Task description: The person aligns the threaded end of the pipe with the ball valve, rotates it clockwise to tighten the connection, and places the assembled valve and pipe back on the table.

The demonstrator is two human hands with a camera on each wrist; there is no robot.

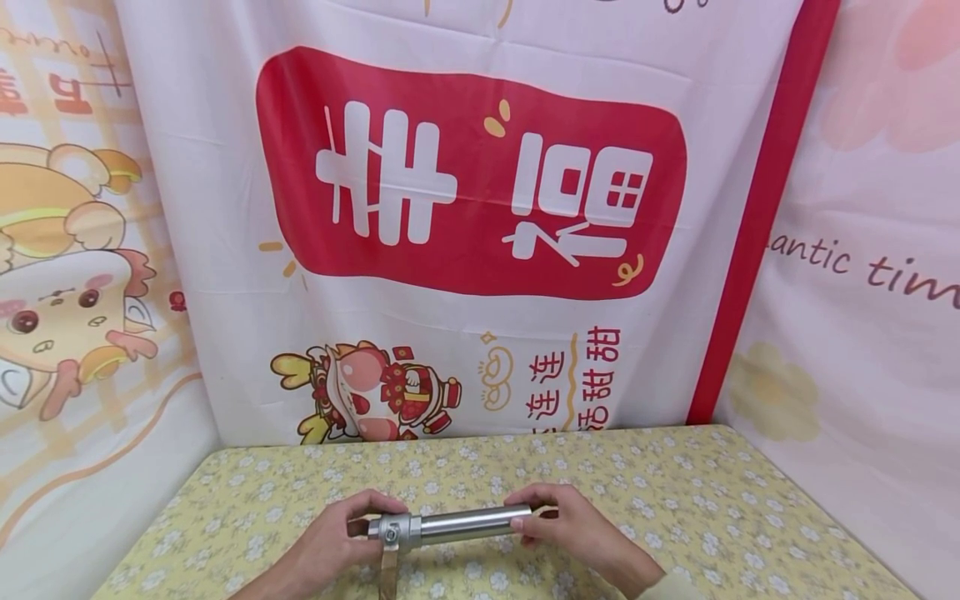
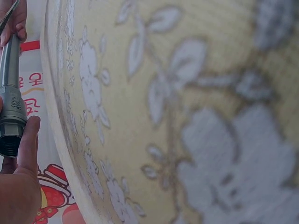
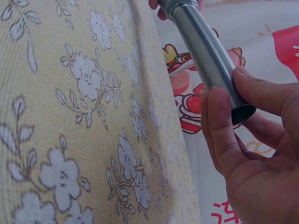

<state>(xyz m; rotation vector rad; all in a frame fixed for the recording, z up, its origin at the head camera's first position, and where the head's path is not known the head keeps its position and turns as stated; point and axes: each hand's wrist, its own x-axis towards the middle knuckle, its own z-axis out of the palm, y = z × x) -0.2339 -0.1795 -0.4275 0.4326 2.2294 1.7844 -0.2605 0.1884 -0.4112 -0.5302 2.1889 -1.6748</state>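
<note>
A metal ball valve (image 1: 396, 532) with a flat lever handle (image 1: 387, 573) is joined to a straight steel pipe (image 1: 474, 523), and both hands hold the assembly over the table. At the valve end, my left hand (image 1: 333, 533) grips the valve body between thumb and fingers; the lever points toward me. My right hand (image 1: 573, 527) pinches the pipe close to its far end. In the right wrist view the hollow pipe end (image 3: 244, 112) sits between the fingers and thumb. The valve's open threaded mouth (image 2: 10, 144) shows in the left wrist view.
A table covered in yellow floral cloth (image 1: 615, 475) lies below the hands. Behind it hangs a white fabric backdrop (image 1: 480, 321) with a red printed panel. Printed curtains (image 1: 847, 333) enclose the right side and the left side (image 1: 172, 358).
</note>
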